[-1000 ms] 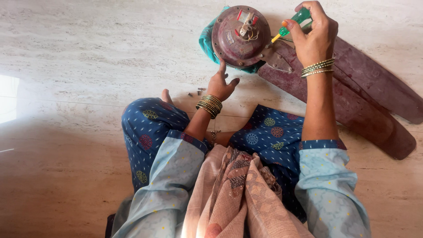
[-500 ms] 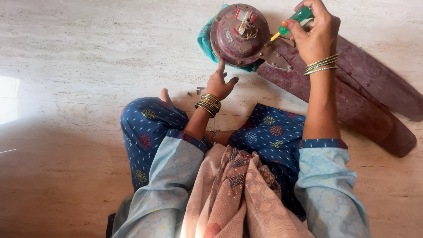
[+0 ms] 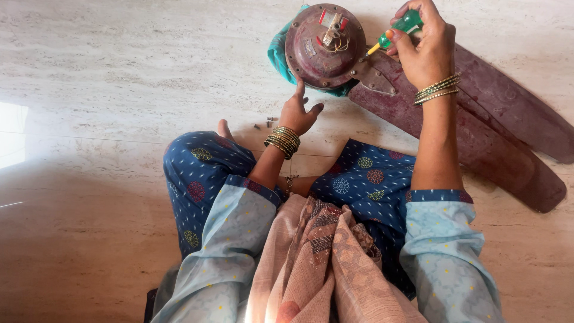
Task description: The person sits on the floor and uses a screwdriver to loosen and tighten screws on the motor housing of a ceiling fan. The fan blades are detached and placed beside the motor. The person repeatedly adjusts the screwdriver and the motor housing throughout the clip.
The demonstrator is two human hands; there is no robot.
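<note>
A dark red ceiling fan motor (image 3: 323,45) lies on the pale stone floor, wires showing at its top, with a teal cloth (image 3: 278,55) under it. Its maroon blades (image 3: 502,125) stretch to the right. My right hand (image 3: 423,45) grips a green-handled screwdriver (image 3: 399,29) whose yellow tip touches the bracket where a blade meets the motor. My left hand (image 3: 299,112) rests fingers apart against the motor's near edge, holding nothing. Both wrists wear gold bangles.
A few small dark screws (image 3: 266,122) lie on the floor left of my left hand. I sit cross-legged in blue patterned trousers (image 3: 197,173) with a beige scarf (image 3: 317,263) in my lap. A bright patch of light (image 3: 12,131) is at the far left.
My left hand has shifted slightly toward the motor's lower edge. The right hand keeps the screwdriver at the blade bracket.
</note>
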